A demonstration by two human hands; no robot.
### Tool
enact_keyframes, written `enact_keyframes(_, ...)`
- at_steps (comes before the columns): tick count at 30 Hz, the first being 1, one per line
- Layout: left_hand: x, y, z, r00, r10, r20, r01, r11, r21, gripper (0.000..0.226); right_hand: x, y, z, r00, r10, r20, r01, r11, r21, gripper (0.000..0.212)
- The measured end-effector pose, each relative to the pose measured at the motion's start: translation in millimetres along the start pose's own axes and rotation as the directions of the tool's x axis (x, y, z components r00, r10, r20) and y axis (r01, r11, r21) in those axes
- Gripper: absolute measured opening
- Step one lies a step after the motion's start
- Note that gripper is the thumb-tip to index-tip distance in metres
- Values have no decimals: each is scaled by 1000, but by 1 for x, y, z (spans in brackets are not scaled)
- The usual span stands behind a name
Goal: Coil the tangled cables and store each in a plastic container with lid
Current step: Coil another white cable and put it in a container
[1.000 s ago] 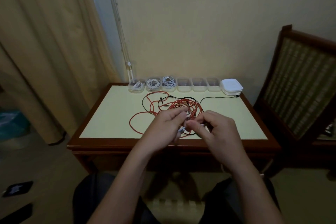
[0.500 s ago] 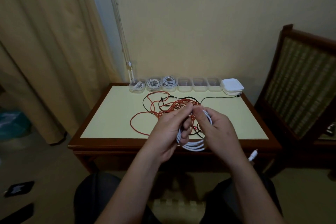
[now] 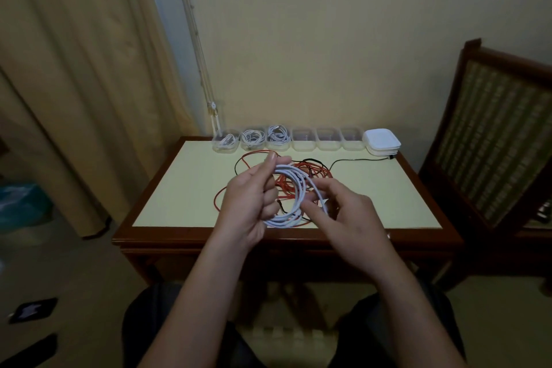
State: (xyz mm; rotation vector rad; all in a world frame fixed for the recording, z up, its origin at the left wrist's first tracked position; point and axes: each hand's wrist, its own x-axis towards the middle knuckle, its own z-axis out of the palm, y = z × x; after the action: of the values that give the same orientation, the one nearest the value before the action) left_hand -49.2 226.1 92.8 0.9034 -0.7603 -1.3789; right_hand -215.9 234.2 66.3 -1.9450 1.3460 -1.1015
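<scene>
white cable: thin, pale, wound into several loose round loops, held above the table near its front edge | left hand: gripped the coil's left side | right hand: pinched the cable's end at the coil's right | red cable tangle: on the table behind

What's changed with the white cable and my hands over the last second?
The white cable has grown from a small bunch into a full coil, lifted higher over the table. The left hand keeps its grip on the loops; the right hand has drawn in the end that dangled by its wrist. The red cable, containers and lids have not moved.
</scene>
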Motion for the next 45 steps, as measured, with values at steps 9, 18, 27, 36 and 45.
enact_keyframes(9, 4, 20, -12, 998, -17, -58, 5, 980, -199, 27, -4, 8, 2, 993, -97, -67, 81, 975, -207, 21)
enact_keyframes(18, 6, 22, -14, 995, -65, -72, 42, 959, -280, 27, -9, 6, 11, 984, -177, -7, 176, 981, -80, 37)
enact_keyframes(27, 4, 24, -14, 987, -154, -50, 125, 922, -367, 26, -5, 16, 13, 977, -209, -36, 173, 886, -430, 4)
enact_keyframes(36, 0, 21, -7, 932, -283, 226, 358, 813, -460, 23, -3, 30, 17, 955, -41, -295, -30, 972, -231, 9)
enact_keyframes(45, -6, 11, 7, 887, -331, 322, 447, 790, -419, 25, -4, 22, 14, 823, 322, -469, -181, 930, 321, 11)
